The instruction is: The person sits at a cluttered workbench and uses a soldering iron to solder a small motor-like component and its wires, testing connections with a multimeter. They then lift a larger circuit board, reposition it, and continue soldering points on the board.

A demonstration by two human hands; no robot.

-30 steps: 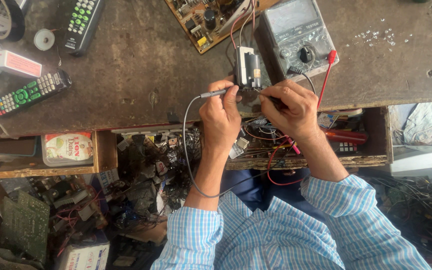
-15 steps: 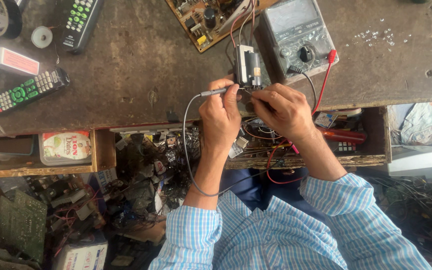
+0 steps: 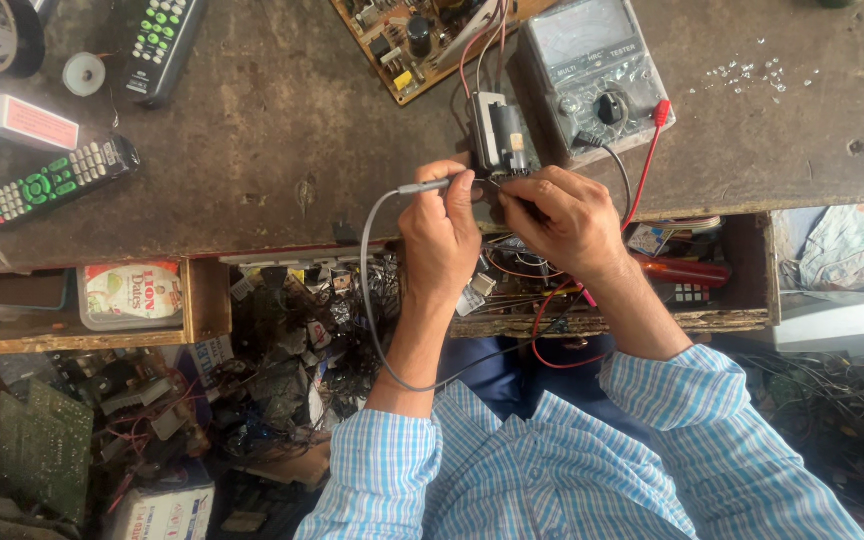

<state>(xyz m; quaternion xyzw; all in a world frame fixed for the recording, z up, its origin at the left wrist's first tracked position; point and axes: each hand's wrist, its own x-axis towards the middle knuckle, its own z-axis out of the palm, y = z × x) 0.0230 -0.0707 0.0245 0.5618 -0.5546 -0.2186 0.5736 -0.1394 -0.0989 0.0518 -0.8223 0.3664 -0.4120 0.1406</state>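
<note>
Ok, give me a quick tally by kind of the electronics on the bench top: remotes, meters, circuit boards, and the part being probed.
Remote controls: 2, one with green keys and one lower down
Analog multimeter: 1
Circuit board: 1
Black transformer-like part: 1
Total: 5
The left hand holds a grey probe; the right hand steadies the part.

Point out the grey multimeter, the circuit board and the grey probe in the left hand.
grey multimeter point(image 3: 592, 62), head view, on its pale dial face.
circuit board point(image 3: 407, 45), head view, on its component side.
grey probe point(image 3: 424, 187), head view, on its shaft beside the left hand point(image 3: 439, 235).
</note>
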